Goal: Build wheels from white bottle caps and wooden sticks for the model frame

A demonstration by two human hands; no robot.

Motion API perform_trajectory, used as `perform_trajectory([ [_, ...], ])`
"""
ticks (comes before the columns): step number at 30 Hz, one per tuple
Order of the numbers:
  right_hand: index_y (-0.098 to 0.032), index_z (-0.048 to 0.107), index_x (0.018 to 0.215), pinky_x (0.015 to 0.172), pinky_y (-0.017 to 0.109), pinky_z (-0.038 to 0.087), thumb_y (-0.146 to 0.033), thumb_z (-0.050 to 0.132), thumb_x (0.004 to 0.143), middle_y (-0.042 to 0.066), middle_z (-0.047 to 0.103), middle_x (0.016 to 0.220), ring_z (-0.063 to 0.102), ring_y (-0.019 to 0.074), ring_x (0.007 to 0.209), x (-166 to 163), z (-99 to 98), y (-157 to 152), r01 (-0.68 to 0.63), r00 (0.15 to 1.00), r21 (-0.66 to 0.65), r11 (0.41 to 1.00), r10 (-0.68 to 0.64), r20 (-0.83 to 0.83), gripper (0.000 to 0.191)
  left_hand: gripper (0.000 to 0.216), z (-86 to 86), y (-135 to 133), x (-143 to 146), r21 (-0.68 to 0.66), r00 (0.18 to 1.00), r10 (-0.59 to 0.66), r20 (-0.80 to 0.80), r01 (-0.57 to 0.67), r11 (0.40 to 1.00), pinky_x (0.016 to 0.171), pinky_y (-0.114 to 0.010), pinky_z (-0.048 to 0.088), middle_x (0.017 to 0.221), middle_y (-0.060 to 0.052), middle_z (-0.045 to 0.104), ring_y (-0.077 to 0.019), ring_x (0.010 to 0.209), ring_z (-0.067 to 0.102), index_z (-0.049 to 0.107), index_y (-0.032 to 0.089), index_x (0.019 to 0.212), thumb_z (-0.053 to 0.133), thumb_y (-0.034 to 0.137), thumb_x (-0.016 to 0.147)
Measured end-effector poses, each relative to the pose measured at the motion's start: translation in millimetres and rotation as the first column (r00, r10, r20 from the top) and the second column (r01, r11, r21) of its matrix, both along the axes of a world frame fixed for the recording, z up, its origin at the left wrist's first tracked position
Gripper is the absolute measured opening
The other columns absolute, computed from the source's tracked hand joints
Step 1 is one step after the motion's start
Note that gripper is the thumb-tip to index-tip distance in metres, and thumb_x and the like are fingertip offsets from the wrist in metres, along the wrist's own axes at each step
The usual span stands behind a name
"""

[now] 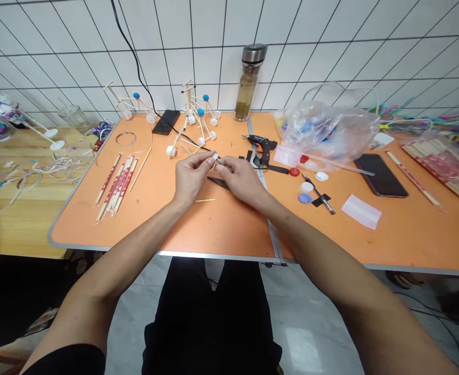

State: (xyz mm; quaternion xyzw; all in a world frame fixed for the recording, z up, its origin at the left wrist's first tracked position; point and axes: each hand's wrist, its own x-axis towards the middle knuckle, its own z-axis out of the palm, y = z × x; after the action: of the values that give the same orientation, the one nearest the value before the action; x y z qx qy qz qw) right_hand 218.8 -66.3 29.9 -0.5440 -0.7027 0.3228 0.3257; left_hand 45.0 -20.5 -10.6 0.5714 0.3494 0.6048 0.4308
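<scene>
left hand [190, 177] and right hand [241, 179], both pinch-tight on one small white cap [214, 155] above orange table [198, 229] (chopstick wrapper [116, 185] print illegible)

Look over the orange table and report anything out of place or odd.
Nothing looks spilled or broken. Bottle caps lie scattered loose beside the plastic bag, and one bare stick lies alone near the left hand, apart from the wrapped chopsticks. That hand and the right hand pinch a white piece.
</scene>
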Motion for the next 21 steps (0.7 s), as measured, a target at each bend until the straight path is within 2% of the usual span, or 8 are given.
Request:
perform_trajectory([
  [2,-0.017,0.071,0.122,0.072,0.033,0.041,-0.032,0.046,0.113,0.017,0.076,0.113,0.065,0.0267,0.089,-6.3,-5.9,-7.3,0.088,0.97,0.155,0.984,-0.12,0.212,0.03,0.04,-3.3,1.5,-0.7,-0.046,1.0,-0.016,-0.005,0.016,0.999,0.093,-0.038,0.069,0.102,-0.009,0.092,-0.0236,0.094,0.086,0.096,0.026,0.101,0.103,0.06,0.081],
  [4,-0.017,0.071,0.127,0.075,0.034,0.041,-0.028,0.047,0.113,0.019,0.077,0.124,0.067,0.0286,0.097,-7.7,-7.1,-10.5,0.101,0.953,0.2,0.974,-0.153,0.262,0.029,0.041,-3.4,1.0,-0.6,-0.053,0.999,-0.031,0.009,0.032,0.998,0.092,-0.037,0.069,0.102,-0.009,0.092,-0.0228,0.092,0.085,0.096,0.026,0.101,0.103,0.06,0.081],
  [7,-0.02,0.069,0.114,0.065,0.029,0.039,-0.041,0.051,0.114,0.008,0.069,0.095,0.054,0.0201,0.072,0.8,2.1,-4.9,-0.006,0.996,0.016,1.0,0.007,-0.089,0.027,0.038,2.9,-3.0,1.4,0.007,0.998,-0.044,0.036,0.044,0.999,0.096,-0.038,0.069,0.102,-0.007,0.092,-0.0215,0.092,0.084,0.096,0.028,0.105,0.102,0.059,0.083],
  [10,-0.023,0.063,0.105,0.05,0.025,0.027,-0.052,0.052,0.11,-0.008,0.038,0.071,0.02,0.0129,0.052,11.0,12.5,4.7,-0.326,0.87,-0.205,0.923,0.209,-0.446,0.031,0.034,9.9,-7.0,3.1,0.096,0.996,-0.05,0.074,0.043,0.995,0.103,-0.04,0.067,0.099,-0.005,0.091,-0.021,0.094,0.085,0.096,0.031,0.109,0.1,0.057,0.088],
  [12,-0.024,0.061,0.106,0.049,0.025,0.023,-0.052,0.051,0.109,-0.01,0.032,0.069,0.014,0.0125,0.051,11.2,12.1,6.3,-0.385,0.823,-0.246,0.89,0.21,-0.528,0.029,0.032,10.6,-7.5,3.0,0.108,0.995,-0.046,0.092,0.036,0.994,0.103,-0.039,0.067,0.099,-0.005,0.09,-0.0205,0.095,0.084,0.096,0.031,0.109,0.1,0.056,0.088],
  [15,-0.022,0.066,0.111,0.059,0.029,0.034,-0.04,0.047,0.114,0.002,0.062,0.08,0.046,0.0173,0.06,2.1,1.1,-0.2,-0.039,0.995,0.001,0.999,0.039,-0.092,0.027,0.033,5.5,-5.4,2.1,0.022,0.996,-0.042,0.082,0.04,0.999,0.093,-0.036,0.067,0.099,-0.006,0.091,-0.0196,0.09,0.083,0.096,0.028,0.105,0.103,0.052,0.084],
  [18,-0.018,0.072,0.131,0.073,0.034,0.038,-0.026,0.044,0.116,0.017,0.081,0.117,0.072,0.0281,0.092,-5.9,-8.9,-8.3,0.059,0.878,0.303,0.951,-0.194,0.438,0.033,0.032,-0.2,-2.3,3.1,-0.091,0.996,-0.041,0.083,0.049,0.995,0.088,-0.033,0.068,0.098,-0.006,0.091,-0.0184,0.086,0.083,0.095,0.024,0.1,0.105,0.049,0.082],
  [21,-0.018,0.072,0.14,0.076,0.036,0.039,-0.026,0.042,0.118,0.018,0.084,0.126,0.077,0.0331,0.106,-6.1,-8.7,-9.8,0.037,0.813,0.287,0.957,-0.196,0.548,0.037,0.029,0.6,0.8,3.6,-0.19,0.988,-0.045,0.148,0.073,0.979,0.087,-0.03,0.069,0.099,-0.005,0.09,-0.0161,0.086,0.083,0.092,0.023,0.099,0.106,0.043,0.082],
])
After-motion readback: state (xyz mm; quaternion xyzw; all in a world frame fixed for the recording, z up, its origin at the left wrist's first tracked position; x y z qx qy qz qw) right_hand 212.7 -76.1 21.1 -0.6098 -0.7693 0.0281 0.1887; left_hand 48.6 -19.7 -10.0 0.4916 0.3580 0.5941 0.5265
